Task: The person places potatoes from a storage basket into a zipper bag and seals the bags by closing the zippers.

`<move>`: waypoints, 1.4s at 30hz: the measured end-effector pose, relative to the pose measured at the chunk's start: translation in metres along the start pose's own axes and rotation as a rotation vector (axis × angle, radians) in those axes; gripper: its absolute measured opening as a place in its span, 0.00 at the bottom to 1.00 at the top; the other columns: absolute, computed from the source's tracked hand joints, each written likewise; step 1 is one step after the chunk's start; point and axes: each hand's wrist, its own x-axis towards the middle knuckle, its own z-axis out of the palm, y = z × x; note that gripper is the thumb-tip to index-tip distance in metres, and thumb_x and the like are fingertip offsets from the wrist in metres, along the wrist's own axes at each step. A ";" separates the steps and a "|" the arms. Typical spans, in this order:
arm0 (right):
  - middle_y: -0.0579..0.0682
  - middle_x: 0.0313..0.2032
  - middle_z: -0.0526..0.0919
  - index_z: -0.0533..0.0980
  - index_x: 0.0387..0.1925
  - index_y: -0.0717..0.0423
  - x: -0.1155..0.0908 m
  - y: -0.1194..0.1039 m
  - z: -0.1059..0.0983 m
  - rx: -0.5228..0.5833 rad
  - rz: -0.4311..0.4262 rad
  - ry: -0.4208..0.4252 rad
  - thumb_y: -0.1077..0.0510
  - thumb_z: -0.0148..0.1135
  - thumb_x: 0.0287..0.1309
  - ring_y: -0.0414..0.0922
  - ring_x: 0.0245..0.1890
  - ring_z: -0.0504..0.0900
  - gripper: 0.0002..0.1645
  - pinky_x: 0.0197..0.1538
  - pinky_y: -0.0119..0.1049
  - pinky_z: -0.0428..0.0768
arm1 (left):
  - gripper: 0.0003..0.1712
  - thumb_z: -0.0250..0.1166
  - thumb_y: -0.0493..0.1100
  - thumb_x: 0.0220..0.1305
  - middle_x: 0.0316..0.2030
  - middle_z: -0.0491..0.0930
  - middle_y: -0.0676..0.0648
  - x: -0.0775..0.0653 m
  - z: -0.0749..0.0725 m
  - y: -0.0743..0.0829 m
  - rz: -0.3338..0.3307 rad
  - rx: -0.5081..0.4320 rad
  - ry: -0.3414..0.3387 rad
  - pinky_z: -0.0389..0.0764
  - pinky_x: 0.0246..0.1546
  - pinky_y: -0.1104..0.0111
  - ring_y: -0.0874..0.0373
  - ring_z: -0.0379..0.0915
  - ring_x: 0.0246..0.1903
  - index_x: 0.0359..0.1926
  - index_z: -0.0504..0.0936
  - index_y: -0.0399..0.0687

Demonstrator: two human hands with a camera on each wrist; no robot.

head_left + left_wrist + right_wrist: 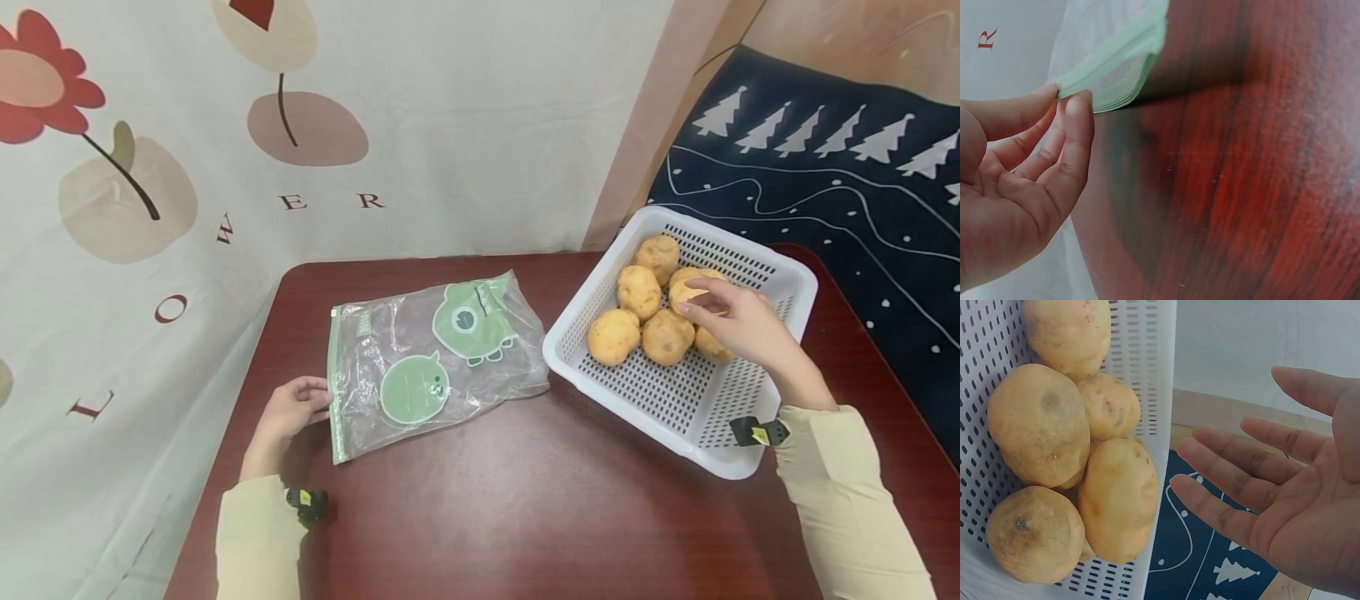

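A clear zip bag [468, 387] with green cartoon prints and a green zip edge lies flat on the table. At its left end my left hand [294, 406] pinches the green edge between thumb and fingers; the left wrist view shows the zip strip [1116, 59] slightly lifted there. Over the white plastic basket [637, 417] hovers my right hand [742, 321], its fingers spread and holding nothing. Several potatoes [639, 292] sit in the basket below it. The right wrist view shows the open palm [1285, 494] apart from the piled potatoes [1038, 425].
The dark red wooden table [480, 517] carries the bag and the basket. Behind it hangs a pale cloth [480, 125] with flower prints. A navy cloth [825, 200] with white trees lies beyond the basket at the right.
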 end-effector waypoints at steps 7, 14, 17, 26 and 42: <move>0.68 0.43 0.77 0.63 0.59 0.68 0.000 0.000 0.001 0.012 -0.013 0.004 0.50 0.54 0.62 0.62 0.45 0.74 0.32 0.45 0.59 0.74 | 0.19 0.60 0.42 0.62 0.43 0.72 0.40 -0.022 0.000 0.036 -0.034 0.001 0.008 0.80 0.41 0.69 0.59 0.74 0.39 0.47 0.71 0.32; 0.68 0.43 0.77 0.63 0.60 0.68 0.001 0.000 0.001 0.018 -0.013 0.005 0.50 0.54 0.62 0.61 0.45 0.74 0.32 0.46 0.59 0.73 | 0.21 0.55 0.43 0.66 0.51 0.67 0.35 -0.036 -0.004 0.064 -0.039 -0.022 -0.099 0.77 0.47 0.62 0.61 0.71 0.42 0.52 0.66 0.30; 0.68 0.43 0.77 0.63 0.59 0.68 0.001 -0.001 0.001 0.012 -0.022 0.009 0.50 0.54 0.62 0.61 0.45 0.74 0.31 0.46 0.60 0.73 | 0.21 0.55 0.43 0.66 0.53 0.65 0.34 -0.036 -0.005 0.065 -0.043 -0.052 -0.126 0.78 0.47 0.61 0.66 0.71 0.40 0.52 0.65 0.31; 0.69 0.42 0.77 0.63 0.59 0.69 0.001 -0.002 0.001 0.004 -0.034 0.009 0.49 0.53 0.63 0.62 0.44 0.75 0.32 0.44 0.59 0.74 | 0.16 0.48 0.38 0.69 0.44 0.71 0.39 -0.030 0.002 0.059 -0.079 -0.111 -0.160 0.78 0.46 0.59 0.60 0.74 0.39 0.50 0.63 0.28; 0.68 0.45 0.76 0.64 0.59 0.66 0.004 -0.005 0.000 0.036 -0.025 0.007 0.49 0.53 0.63 0.61 0.46 0.74 0.30 0.46 0.59 0.73 | 0.15 0.46 0.33 0.68 0.42 0.69 0.39 -0.026 0.013 0.063 -0.118 -0.139 -0.136 0.78 0.45 0.68 0.65 0.71 0.36 0.48 0.63 0.21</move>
